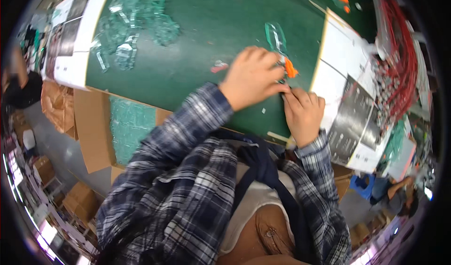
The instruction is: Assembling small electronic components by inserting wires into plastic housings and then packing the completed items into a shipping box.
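My left hand reaches over the green tabletop, its thumb and fingers pinched together. My right hand meets it from the right, also in a pinch. Between the fingertips is something small and dark, too hidden to name. A bright orange piece shows just beyond my left fingertips; whether that hand holds it I cannot tell. A clear plastic bag lies flat on the table right behind the orange piece. To the left of my left hand lies a small reddish, clear scrap.
A pile of clear plastic bags covers the table's far left. On the right are white-and-black sheets and a bundle of red cables. Below the table's left edge stands an open cardboard box of clear packets. Other people are at both sides.
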Motion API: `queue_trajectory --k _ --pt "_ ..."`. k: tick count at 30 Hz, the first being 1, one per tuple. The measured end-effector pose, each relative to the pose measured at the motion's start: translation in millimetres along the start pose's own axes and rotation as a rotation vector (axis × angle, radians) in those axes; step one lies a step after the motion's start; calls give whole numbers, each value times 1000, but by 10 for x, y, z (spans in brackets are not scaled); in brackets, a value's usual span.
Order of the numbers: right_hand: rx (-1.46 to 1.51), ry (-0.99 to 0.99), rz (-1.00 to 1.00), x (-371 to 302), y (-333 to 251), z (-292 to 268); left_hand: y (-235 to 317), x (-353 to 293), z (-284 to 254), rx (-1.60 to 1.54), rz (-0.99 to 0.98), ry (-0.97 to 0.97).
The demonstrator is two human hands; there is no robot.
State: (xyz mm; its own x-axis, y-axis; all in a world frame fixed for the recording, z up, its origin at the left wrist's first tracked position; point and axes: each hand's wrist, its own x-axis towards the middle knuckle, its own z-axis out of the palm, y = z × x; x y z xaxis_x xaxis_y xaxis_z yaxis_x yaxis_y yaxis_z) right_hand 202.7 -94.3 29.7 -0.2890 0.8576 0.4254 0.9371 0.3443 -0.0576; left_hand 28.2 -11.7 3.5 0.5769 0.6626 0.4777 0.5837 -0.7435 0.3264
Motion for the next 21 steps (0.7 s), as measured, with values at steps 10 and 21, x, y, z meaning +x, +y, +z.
queue_trajectory --k 10,21 --pt "655 -313 -467 1915 -782 306 167 -78 157 -347 -235 169" --pt "604 -275 -241 1802 -824 277 109 -146 807 18 -120 197"
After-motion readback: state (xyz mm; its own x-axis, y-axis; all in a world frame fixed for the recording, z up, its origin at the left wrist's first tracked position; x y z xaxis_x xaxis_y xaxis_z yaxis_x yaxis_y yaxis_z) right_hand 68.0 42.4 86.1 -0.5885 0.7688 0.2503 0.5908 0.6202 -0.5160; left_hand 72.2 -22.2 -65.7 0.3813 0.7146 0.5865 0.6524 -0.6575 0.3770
